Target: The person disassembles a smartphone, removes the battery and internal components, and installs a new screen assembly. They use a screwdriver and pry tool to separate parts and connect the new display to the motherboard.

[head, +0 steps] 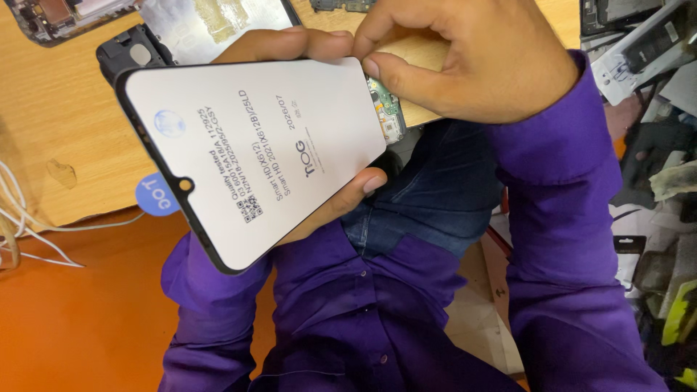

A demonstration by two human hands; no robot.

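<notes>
— Held where?
— Replacement phone screen point(247, 156), white protective film up, tilted over the lap, just off the wooden bench point(58, 109) edge.
— Left hand point(327, 203)?
— Underneath, fingers curled up round both long edges, gripping the screen.
— Right hand point(465, 58)?
— At the bottom corner, thumb and forefinger pinched on the film's edge, beside a green circuit strip point(388, 109).
— Nearby?
— Blue round sticker tab point(156, 194), white wires point(22, 218).

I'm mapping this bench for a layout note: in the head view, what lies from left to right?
White wires → blue round tab → phone screen panel → right hand → clutter of phone parts.
</notes>
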